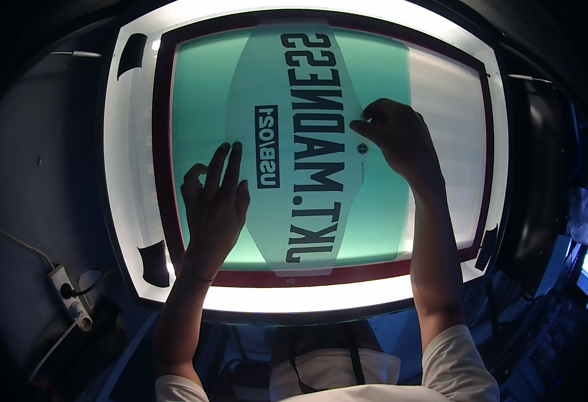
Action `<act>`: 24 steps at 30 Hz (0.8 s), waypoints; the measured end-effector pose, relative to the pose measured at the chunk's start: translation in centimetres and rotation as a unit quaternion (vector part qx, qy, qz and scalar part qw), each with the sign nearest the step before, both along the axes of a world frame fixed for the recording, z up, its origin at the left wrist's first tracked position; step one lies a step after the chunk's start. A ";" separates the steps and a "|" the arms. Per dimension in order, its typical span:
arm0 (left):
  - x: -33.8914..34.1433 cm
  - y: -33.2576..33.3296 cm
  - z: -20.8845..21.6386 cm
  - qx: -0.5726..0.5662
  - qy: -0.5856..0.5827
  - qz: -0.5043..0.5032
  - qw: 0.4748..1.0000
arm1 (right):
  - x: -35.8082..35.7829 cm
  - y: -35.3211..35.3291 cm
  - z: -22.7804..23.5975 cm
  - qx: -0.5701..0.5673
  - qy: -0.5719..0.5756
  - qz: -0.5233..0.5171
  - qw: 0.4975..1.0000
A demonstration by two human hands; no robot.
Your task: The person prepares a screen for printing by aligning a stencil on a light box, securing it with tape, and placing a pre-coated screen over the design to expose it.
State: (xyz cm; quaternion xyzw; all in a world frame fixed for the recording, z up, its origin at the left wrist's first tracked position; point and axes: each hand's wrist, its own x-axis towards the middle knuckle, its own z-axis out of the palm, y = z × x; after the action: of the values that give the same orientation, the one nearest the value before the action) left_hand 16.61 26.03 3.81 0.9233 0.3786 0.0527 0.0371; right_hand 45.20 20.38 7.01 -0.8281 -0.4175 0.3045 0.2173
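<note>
A clear film sheet (307,154) with dark mirrored lettering lies on the green mesh of a dark-framed printing screen (163,134), itself flat on a lit white light table (307,298). The person's left hand (213,204) rests palm down at the film's left edge, fingers straight and pressed together. The right hand (398,134) bends over the film's right edge, fingertips bunched on it near a small round register mark (362,149). A power strip (69,298) sits at near left.

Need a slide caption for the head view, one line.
Left hand and right hand press a transparent film on a backlit green screen frame.
</note>
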 end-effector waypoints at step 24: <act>-0.2 0.0 -0.6 0.021 0.014 -0.005 1.000 | 0.1 -1.5 -0.2 -0.025 0.037 0.003 0.999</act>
State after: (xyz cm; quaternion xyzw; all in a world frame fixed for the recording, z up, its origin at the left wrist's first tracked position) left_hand 16.41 26.00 3.24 0.9263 0.3734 0.0482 0.0126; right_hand 45.33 18.91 6.80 -0.8199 -0.4040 0.3463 0.2113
